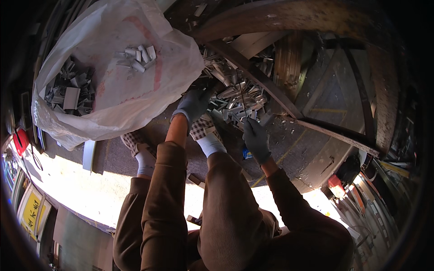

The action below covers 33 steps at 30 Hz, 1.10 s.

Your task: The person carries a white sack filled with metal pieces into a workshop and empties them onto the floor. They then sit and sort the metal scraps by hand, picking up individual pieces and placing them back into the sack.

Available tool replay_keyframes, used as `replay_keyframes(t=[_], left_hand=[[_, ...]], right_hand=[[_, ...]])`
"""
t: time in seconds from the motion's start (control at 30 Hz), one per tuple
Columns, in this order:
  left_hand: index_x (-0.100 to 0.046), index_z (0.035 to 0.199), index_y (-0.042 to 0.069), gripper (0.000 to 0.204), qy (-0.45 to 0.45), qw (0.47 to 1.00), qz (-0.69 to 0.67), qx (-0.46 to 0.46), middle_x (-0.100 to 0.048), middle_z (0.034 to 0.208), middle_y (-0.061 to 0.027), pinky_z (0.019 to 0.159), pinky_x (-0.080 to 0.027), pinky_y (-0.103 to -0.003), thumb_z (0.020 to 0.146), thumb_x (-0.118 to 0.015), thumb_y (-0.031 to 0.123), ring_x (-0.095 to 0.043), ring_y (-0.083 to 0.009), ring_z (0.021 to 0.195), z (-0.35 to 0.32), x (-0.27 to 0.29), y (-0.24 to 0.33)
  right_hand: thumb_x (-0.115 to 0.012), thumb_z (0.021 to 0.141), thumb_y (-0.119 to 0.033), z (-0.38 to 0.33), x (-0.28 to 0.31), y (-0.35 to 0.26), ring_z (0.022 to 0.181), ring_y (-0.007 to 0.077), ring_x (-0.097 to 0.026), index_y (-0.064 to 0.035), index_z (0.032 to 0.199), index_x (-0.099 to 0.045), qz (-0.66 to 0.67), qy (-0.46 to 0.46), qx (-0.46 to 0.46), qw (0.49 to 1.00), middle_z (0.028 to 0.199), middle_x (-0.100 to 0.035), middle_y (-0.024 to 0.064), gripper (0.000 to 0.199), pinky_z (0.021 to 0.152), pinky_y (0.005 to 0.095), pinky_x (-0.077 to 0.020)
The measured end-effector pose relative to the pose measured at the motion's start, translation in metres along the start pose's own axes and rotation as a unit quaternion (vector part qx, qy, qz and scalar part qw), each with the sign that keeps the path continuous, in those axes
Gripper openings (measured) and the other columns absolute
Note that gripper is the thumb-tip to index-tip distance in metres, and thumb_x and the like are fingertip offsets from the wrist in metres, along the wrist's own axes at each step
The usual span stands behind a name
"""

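Two groups of metal offcuts lie within the white bag at the left. We find the first, a dark group [72,92], low in the left side of the open bag [113,122]; its weight probably helps hold the mouth spread. The second, a paler group [143,58], rests higher on the inner wall, likely because the film lies slanted enough there to support it.

Next to the right, we note the gloved left hand [192,106], just beside the bag's right edge and the near side of the pile. Its fingers are lost in shadow, so we cannot tell how far they are open or whether they hold anything. Below it stands a checked shoe [199,129].

The main pile of offcuts [237,101] lies on the floor ahead of the shoes, beside a slanting wooden bar [266,86]. We see the gloved right hand [256,139] closed around a thin rod [242,97]; this grip at the near end apparently gives the rod reach over the pile. A blue object [247,154] sits just below that hand.
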<state>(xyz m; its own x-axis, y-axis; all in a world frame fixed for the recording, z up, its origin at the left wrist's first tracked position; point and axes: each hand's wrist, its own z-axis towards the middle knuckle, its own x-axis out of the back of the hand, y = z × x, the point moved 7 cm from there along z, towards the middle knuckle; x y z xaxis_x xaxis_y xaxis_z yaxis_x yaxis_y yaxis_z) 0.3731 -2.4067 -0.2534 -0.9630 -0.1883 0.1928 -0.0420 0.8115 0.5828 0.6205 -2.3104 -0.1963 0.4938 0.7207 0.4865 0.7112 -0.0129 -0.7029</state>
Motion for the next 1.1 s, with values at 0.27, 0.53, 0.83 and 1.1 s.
replay_keyframes(t=[0.27,0.53,0.83,1.1], left_hand=[[-0.072,0.109,-0.001,0.052,0.016,0.999,-0.027,-0.037,-0.063,0.072,-0.0054,0.061,-0.051,-0.032,0.101,-0.063,0.049,-0.06,-0.0139,0.065,-0.005,-0.001,-0.012],[-0.07,0.116,-0.002,0.032,0.055,0.988,-0.073,-0.123,-0.066,0.074,-0.0049,0.06,-0.051,-0.031,0.104,-0.06,0.025,-0.061,-0.0117,0.062,-0.058,-0.013,-0.017],[-0.068,0.121,0.002,0.03,0.099,0.978,-0.162,-0.092,-0.069,0.076,-0.0121,0.06,-0.053,-0.035,0.105,-0.056,0.024,-0.067,-0.0182,0.062,-0.119,-0.003,0.012],[-0.063,0.126,-0.001,0.037,0.133,0.916,-0.336,-0.172,-0.06,0.079,0.0004,0.061,-0.044,-0.024,0.11,-0.053,0.031,-0.053,-0.0067,0.068,-0.152,0.019,0.045]], right_hand=[[-0.06,0.102,-0.02,0.0,-0.013,-0.008,0.088,0.0404,-0.071,-0.0025,0.108,-0.072,-0.059,-0.008,0.093,0.994,0.093,-0.071,0.0217,0.022,0.07,0.0426,-0.0553],[-0.059,0.102,-0.017,-0.034,0.003,-0.016,0.069,0.0284,-0.065,-0.0023,0.107,-0.07,-0.042,-0.028,0.067,0.996,0.083,-0.067,0.0178,0.019,0.066,0.038,-0.0526],[-0.058,0.104,-0.016,-0.053,0.028,-0.064,0.07,0.0091,-0.06,0.0018,0.114,-0.069,-0.011,-0.058,0.065,0.996,0.076,-0.064,0.012,0.024,0.063,0.0303,-0.0503],[-0.069,0.094,0.0,-0.032,0.054,-0.187,0.074,0.0307,-0.073,0.0066,0.12,-0.067,-0.156,-0.02,0.335,0.929,0.092,-0.072,0.0228,0.026,0.066,0.0356,-0.0561]])
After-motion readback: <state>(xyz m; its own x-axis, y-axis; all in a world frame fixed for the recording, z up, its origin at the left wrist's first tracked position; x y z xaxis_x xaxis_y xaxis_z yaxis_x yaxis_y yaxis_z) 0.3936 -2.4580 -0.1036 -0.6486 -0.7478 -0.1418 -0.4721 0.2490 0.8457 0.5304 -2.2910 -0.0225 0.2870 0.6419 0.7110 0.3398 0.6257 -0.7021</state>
